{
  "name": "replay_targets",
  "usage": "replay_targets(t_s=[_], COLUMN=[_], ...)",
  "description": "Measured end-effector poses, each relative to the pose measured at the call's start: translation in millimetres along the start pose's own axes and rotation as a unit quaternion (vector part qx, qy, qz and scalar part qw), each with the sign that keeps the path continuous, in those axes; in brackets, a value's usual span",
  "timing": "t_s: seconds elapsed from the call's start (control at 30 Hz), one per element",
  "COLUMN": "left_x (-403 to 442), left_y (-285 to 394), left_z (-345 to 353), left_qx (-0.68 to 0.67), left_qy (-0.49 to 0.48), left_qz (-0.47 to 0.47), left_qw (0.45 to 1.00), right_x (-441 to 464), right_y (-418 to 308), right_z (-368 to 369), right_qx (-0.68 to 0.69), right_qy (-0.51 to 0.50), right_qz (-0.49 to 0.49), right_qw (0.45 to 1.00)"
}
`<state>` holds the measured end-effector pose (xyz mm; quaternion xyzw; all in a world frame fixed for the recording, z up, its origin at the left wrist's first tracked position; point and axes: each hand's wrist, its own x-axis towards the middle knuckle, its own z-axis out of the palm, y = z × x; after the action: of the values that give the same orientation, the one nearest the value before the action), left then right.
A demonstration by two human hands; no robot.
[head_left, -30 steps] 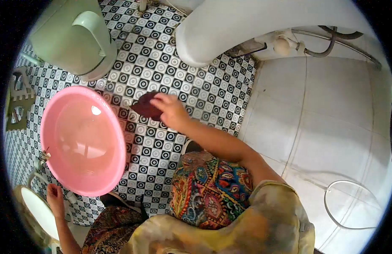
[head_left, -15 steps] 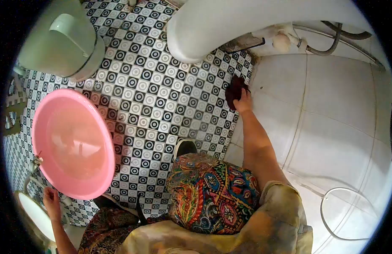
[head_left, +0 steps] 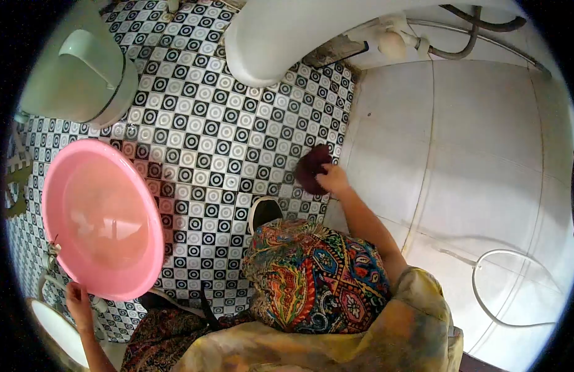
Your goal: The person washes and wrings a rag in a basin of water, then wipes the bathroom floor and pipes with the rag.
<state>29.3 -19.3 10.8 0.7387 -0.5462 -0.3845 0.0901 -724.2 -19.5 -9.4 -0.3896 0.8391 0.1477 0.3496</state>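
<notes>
My right hand (head_left: 333,179) is closed on a dark maroon cloth (head_left: 311,169), which lies against the patterned tile floor (head_left: 215,155) close to the white tiled wall. At the lower left, my left hand (head_left: 80,302) is beside the lower rim of a pink basin (head_left: 153,248); its fingers look curled, and what they hold, if anything, is too small to make out. Cloudy water fills part of the basin.
A pale green bin (head_left: 70,80) with a handle stands at the upper left. The white pedestal (head_left: 256,56) is at the top, near hoses and a pipe fitting (head_left: 393,44). A thin hose (head_left: 476,279) loops at the right. My shoe (head_left: 266,212) is below the cloth.
My right hand has carried the cloth from near the basin to the wall's edge, then drawn it down along the floor. My left hand stays by the basin. The view has shifted slightly.
</notes>
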Motion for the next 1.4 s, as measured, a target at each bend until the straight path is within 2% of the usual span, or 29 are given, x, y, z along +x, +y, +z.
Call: replay_targets(t_s=[0.07,0.13,0.2,0.27,0.33,0.4,0.43,0.5,0.53,0.57,0.6,0.63,0.67,0.7,0.73,0.77,0.83,0.87,0.9,0.97,1.07,1.13,1.17,1.2,1.23,1.27,1.3,1.37,1.4], left_x=[3,-3,-9,-15,-20,-24,-24,-24,-26,-29,-32,-36,-39,-42,-47,-53,-63,-66,-68,-65,-56,-49,-46,-44,-43,-43,-44,-44,-42], left_y=[7,29,7,-2,-1,-16,-25,-37,-35,-32,-7,-34,-38,-42,-40,-38,-33,-31,-29,-17,6,-1,0,8,14,14,13,2,5], left_z=[-7,-4,-2,-2,-6,-12,-15,-27,-35,-42,-42,-41,-54,-66,-61,-56,-45,-39,-35,-22,-7,-9,-12,-14,-14,-11,-5,1,5], left_qx=[0.011,0.039,0.022,0.009,0.04,0.034,0.028,0.029,0.033,0.082,0.098,0.076,0.14,0.206,0.204,0.176,0.147,0.152,0.158,0.162,0.114,0.177,0.181,0.103,0.023,0.024,0.086,0.073,0.068], left_qy=[-0.002,0.022,0.032,0.041,0.035,0.039,0.042,0.049,0.054,0.011,0.019,0.09,0.032,-0.031,-0.029,0.017,0.07,0.059,0.043,0.026,0.042,0.036,0.034,0.032,0.032,0.033,0.093,0.141,0.164], left_qz=[0.008,0.018,0.019,0.019,-0.023,-0.028,-0.026,-0.048,-0.064,-0.049,-0.019,0.0,-0.03,-0.051,-0.059,-0.031,-0.01,-0.013,-0.015,-0.022,-0.05,-0.054,-0.049,-0.089,-0.13,-0.126,-0.032,-0.011,0.0], left_qw=[1.0,0.999,0.999,0.999,0.998,0.998,0.998,0.997,0.996,0.995,0.995,0.993,0.989,0.977,0.977,0.984,0.987,0.987,0.986,0.986,0.991,0.982,0.982,0.99,0.991,0.991,0.991,0.987,0.984], right_x=[12,6,19,24,39,50,55,67,76,87,101,125,150,146,145,149,158,167,179,203,212,188,188,182,178,173,159,128,125], right_y=[14,0,-7,-22,-22,-25,-28,-33,-33,-31,-27,-15,-2,-11,-17,-18,-22,-19,-5,19,27,3,2,2,0,-2,-12,-29,-24], right_z=[-21,-58,-81,-112,-144,-163,-174,-191,-198,-206,-217,-224,-230,-233,-234,-234,-239,-238,-230,-211,-181,-161,-157,-155,-156,-159,-161,-157,-155], right_qx=[-0.073,-0.261,-0.368,-0.373,-0.439,-0.384,-0.388,-0.47,-0.473,-0.477,-0.481,-0.436,-0.389,-0.449,-0.506,-0.508,-0.335,-0.335,-0.336,-0.334,-0.37,-0.305,-0.277,-0.273,-0.242,-0.211,-0.209,-0.009,-0.008], right_qy=[0.065,0.105,0.069,0.129,0.143,0.271,0.272,0.364,0.364,0.381,0.399,0.435,0.468,0.422,0.374,0.373,0.381,0.382,0.451,0.514,0.474,0.369,0.384,0.383,0.385,0.386,0.388,0.229,0.23], right_qz=[0.008,0.044,0.046,0.079,0.091,0.11,0.104,0.045,0.037,0.021,0.004,-0.024,-0.057,-0.034,-0.011,-0.019,-0.093,-0.101,-0.168,-0.235,-0.176,-0.111,-0.114,-0.109,-0.163,-0.216,-0.213,-0.095,-0.089], right_qw=[0.995,0.959,0.926,0.915,0.882,0.876,0.874,0.803,0.801,0.791,0.78,0.788,0.791,0.787,0.777,0.776,0.857,0.855,0.809,0.754,0.779,0.871,0.873,0.876,0.876,0.871,0.872,0.969,0.969])
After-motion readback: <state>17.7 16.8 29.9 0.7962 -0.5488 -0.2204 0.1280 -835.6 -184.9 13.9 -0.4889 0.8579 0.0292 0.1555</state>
